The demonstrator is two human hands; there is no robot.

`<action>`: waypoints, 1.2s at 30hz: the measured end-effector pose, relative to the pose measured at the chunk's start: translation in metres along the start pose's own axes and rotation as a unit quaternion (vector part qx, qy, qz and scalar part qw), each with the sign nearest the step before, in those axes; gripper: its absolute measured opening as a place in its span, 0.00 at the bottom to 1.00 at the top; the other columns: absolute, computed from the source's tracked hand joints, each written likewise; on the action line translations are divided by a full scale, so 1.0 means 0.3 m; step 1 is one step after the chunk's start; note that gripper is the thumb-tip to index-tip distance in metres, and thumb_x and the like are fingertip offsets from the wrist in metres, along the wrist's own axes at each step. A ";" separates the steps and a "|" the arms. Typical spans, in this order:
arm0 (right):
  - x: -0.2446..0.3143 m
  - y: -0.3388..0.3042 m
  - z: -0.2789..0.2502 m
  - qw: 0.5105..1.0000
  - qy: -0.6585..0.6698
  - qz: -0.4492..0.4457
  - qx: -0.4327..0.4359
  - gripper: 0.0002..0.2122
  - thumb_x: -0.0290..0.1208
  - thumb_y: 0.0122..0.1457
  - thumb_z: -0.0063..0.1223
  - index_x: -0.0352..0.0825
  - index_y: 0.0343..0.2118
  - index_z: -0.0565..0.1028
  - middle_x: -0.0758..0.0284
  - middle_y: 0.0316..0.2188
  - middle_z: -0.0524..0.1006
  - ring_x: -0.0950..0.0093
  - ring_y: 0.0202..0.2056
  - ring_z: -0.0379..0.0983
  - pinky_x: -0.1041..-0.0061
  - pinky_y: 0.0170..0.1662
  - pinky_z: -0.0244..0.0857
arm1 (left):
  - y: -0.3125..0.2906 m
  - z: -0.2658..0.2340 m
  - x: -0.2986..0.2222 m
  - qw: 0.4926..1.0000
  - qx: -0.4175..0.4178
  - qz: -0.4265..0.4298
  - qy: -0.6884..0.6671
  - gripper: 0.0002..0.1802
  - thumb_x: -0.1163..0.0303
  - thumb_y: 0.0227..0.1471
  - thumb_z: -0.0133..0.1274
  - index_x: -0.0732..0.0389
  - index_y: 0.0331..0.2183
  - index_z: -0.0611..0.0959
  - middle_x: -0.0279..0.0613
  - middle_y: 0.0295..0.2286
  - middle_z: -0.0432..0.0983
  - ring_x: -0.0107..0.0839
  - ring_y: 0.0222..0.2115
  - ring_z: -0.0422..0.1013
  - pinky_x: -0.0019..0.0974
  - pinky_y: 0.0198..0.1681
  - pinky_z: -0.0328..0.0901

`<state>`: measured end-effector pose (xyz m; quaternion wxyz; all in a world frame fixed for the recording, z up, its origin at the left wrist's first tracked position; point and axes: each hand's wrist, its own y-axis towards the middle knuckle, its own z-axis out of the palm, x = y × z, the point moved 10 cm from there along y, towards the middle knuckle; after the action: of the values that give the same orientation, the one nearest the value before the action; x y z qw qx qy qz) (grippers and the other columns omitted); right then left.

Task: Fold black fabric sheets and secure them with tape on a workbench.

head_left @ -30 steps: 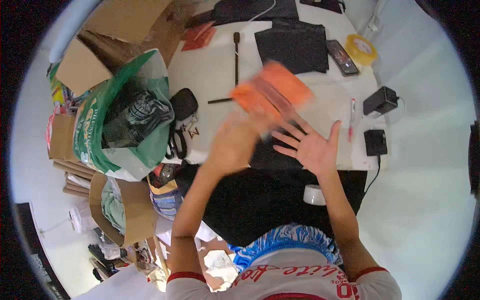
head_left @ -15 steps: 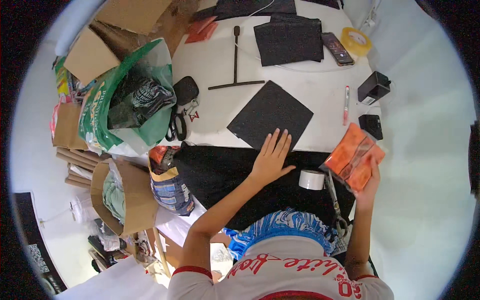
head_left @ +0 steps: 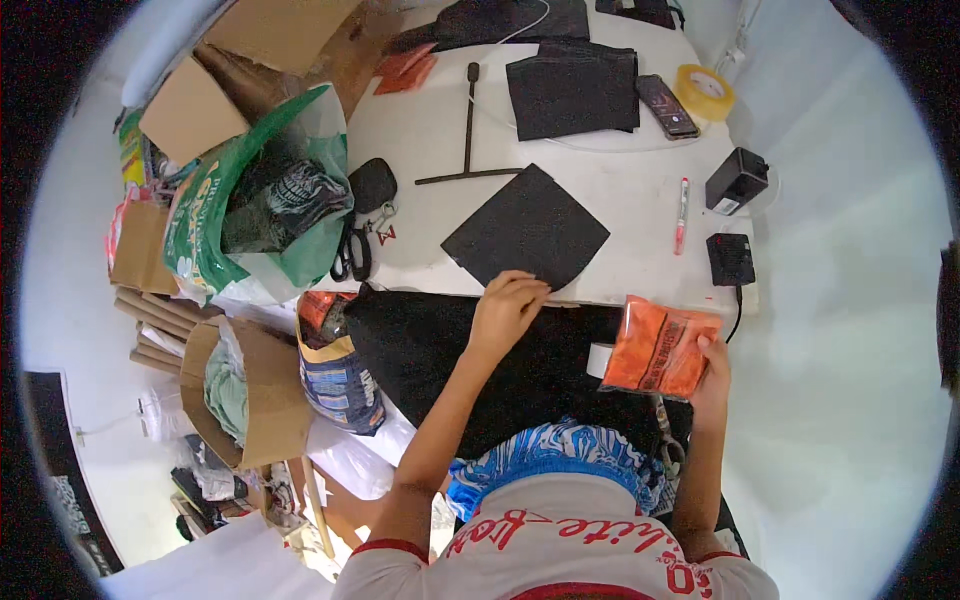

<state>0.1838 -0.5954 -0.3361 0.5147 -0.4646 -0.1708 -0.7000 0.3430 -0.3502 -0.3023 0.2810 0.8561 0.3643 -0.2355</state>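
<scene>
My right hand (head_left: 712, 378) grips a flat orange packet (head_left: 660, 345) in clear plastic with dark print, held over my lap at the table's near edge. Its thumb lies on the packet's right side. A flat black square sheet (head_left: 525, 228) lies cornerwise on the white table in front of me. My left hand (head_left: 505, 318) has its fingers curled together over the sheet's near corner, which bends slightly; the thumb is mostly hidden. Partly behind the orange packet is a white roll (head_left: 599, 360), on the black cloth (head_left: 430, 350) across my lap. Scissors (head_left: 668, 430) lie below the packet, partly covered.
On the white table (head_left: 420, 235) are a T-shaped dark rod (head_left: 470, 125), folded black pieces (head_left: 572, 95), a phone (head_left: 668, 107), yellow tape (head_left: 705, 92), a marker (head_left: 682, 217) and black boxes (head_left: 737, 181). A green bag (head_left: 195, 235) and an open carton (head_left: 275, 395) stand left.
The orange packet has come left and nearer me, turning level and covering part of the white roll. My left hand has gone from flat to curled, and the black sheet has shifted slightly left.
</scene>
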 end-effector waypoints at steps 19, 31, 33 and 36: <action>-0.158 0.190 0.424 0.866 0.426 0.047 0.257 0.20 0.41 0.56 0.38 0.45 0.51 0.69 0.64 0.49 0.72 0.55 0.48 0.69 0.28 0.55 0.30 | 0.045 -0.042 -0.001 0.989 -0.110 -0.054 -0.089 0.09 0.78 0.33 0.64 0.64 0.20 0.78 0.43 0.21 0.73 0.40 0.29 0.69 0.38 0.30 0.64; -0.240 0.270 0.367 0.910 0.364 0.098 0.171 0.22 0.42 0.54 0.43 0.44 0.54 0.65 0.70 0.52 0.68 0.58 0.55 0.59 0.26 0.51 0.38 | 0.041 -0.017 -0.014 0.986 -0.098 -0.038 -0.127 0.08 0.79 0.35 0.62 0.64 0.22 0.78 0.42 0.27 0.75 0.40 0.33 0.70 0.37 0.36 0.65; -0.268 0.293 0.337 0.927 0.336 0.088 0.140 0.24 0.42 0.55 0.43 0.44 0.56 0.62 0.68 0.56 0.63 0.56 0.57 0.56 0.26 0.50 0.41 | 0.031 -0.028 -0.010 0.984 -0.104 -0.038 -0.138 0.07 0.77 0.37 0.62 0.64 0.24 0.79 0.42 0.27 0.76 0.40 0.33 0.71 0.36 0.37 0.66; -0.271 0.303 0.312 0.940 0.315 0.068 0.115 0.25 0.42 0.55 0.42 0.43 0.57 0.61 0.67 0.56 0.63 0.56 0.57 0.56 0.26 0.51 0.40 | 0.015 -0.048 0.023 0.974 -0.126 -0.064 -0.176 0.06 0.75 0.41 0.60 0.65 0.26 0.81 0.41 0.27 0.78 0.35 0.32 0.72 0.34 0.37 0.66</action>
<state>0.3113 -0.5202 -0.3773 0.6383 -0.1689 -0.0471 -0.7495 0.3534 -0.3400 -0.2946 0.4308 0.7336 0.3903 -0.3520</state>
